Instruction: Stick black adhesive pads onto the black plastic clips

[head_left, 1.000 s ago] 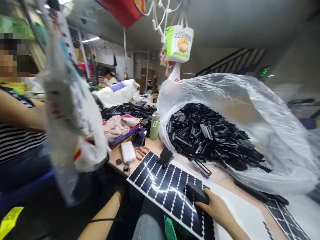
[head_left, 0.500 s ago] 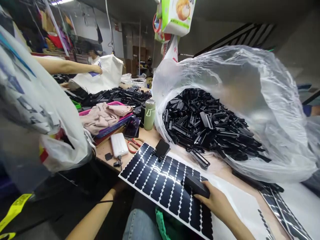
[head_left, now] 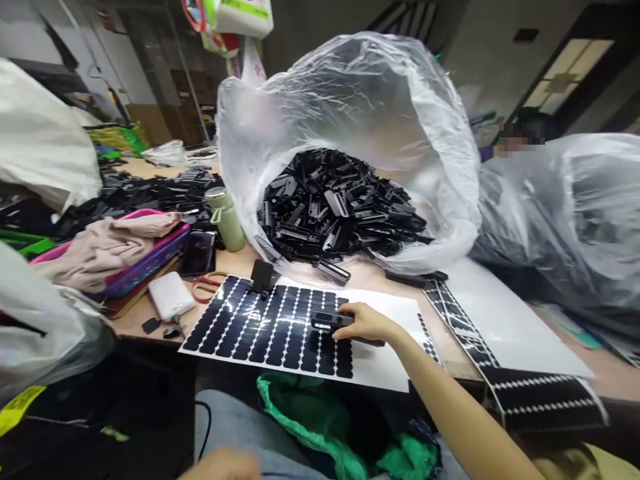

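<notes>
My right hand [head_left: 365, 322] grips a black plastic part [head_left: 330, 321] between thumb and fingers, over a white sheet [head_left: 385, 373] bearing rows of black rounded stickers [head_left: 270, 333]. Another dark piece [head_left: 370, 341] shows just beneath that hand. At the bottom edge, my left hand [head_left: 223, 465] is blurred and partly cut off, so its fingers cannot be made out. On the sheet's far edge rests a small black flat piece [head_left: 263, 275]. Behind the sheet, a clear plastic bag [head_left: 453, 243] lies open, with a heap of black plastic parts [head_left: 340, 207] inside.
Left of the sheet are red-handled scissors [head_left: 205, 287], a white power bank [head_left: 171, 295], a phone [head_left: 199, 253] and a green bottle [head_left: 229, 223]. A pink-rimmed basket [head_left: 150, 260] holds cloth. Green fabric [head_left: 305, 413] lies across the lap. More sticker strips [head_left: 545, 400] hang off the right edge.
The view has swung right. My left hand has come into the bottom of the picture. My right hand still holds the black part, now tilted differently above the sheet.
</notes>
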### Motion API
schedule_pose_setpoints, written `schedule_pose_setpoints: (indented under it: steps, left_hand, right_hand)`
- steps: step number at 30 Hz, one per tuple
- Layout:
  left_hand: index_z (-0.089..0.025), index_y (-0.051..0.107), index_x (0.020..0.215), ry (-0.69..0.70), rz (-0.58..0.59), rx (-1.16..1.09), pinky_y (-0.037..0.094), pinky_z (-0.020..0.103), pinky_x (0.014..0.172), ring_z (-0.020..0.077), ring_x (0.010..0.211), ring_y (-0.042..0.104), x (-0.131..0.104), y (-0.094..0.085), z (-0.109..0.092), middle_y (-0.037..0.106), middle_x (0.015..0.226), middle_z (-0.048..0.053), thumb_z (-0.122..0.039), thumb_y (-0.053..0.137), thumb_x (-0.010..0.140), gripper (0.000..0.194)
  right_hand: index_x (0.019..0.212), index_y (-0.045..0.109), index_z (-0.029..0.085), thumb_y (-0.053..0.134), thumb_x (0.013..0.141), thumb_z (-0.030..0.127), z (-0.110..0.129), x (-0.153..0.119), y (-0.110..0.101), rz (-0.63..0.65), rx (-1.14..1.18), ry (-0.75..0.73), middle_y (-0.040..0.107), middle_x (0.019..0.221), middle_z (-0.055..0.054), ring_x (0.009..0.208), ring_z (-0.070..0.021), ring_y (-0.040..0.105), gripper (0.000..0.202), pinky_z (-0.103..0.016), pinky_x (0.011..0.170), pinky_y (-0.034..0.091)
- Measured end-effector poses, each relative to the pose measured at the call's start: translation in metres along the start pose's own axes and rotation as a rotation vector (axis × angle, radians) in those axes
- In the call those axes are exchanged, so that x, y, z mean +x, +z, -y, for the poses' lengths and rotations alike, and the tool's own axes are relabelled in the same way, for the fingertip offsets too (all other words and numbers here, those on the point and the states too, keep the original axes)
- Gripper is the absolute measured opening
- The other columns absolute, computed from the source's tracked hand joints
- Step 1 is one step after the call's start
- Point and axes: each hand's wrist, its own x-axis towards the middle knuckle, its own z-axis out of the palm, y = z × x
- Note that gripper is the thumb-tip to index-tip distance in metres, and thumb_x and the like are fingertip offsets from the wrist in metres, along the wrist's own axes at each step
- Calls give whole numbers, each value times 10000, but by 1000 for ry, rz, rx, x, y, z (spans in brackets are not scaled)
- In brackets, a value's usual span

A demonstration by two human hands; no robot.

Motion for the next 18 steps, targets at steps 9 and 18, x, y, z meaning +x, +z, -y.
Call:
schedule_pose_setpoints:
  steps: [9, 18]
  left_hand:
    - [-131, 635, 836, 181, -104, -336, 497, 292, 669, 177, 702, 616, 172, 78, -39, 650, 801, 65, -301, 724, 564, 333]
    - [-151, 619, 761, 20, -302, -624, 500, 220, 616, 113, 620, 619, 174, 36, -18, 638, 717, 2, -176, 749, 527, 269]
  right_hand:
    - [1154, 512, 211, 725, 485, 539, -26, -19, -16, -174, -103, -97, 570, 1119, -69, 1007, -243, 520, 775, -350, 853, 408]
    - [1102, 514, 200, 633, 704, 356, -91, -48, -4, -532, -227, 21, 548, 1086, -77, 1030, -230, 452, 443, -377, 879, 368]
